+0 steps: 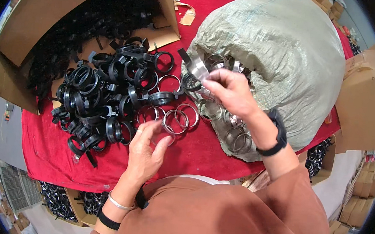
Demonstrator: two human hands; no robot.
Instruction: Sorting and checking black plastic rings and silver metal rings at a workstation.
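My right hand (234, 92) is closed in a pinch on a shiny metal ring with a black strap-like tab (197, 67), held up at the mouth of a pale woven sack (282, 54). More metal rings (239, 140) spill out of that sack below the hand. My left hand (145, 152) is low over the red cloth, its thumb and fingers apart. Just past its fingertips lie several thin metal rings (187, 115), loose and overlapping. Left of them is a heap of black rings with tabs (96, 91), tangled together.
Behind the heap, an open cardboard box (54, 3) lies with its opening toward me, full of black parts. The table wears a red cloth (46, 153). Another carton (362, 105) stands at the right. Under the table edge are boxes of black rings (59, 200).
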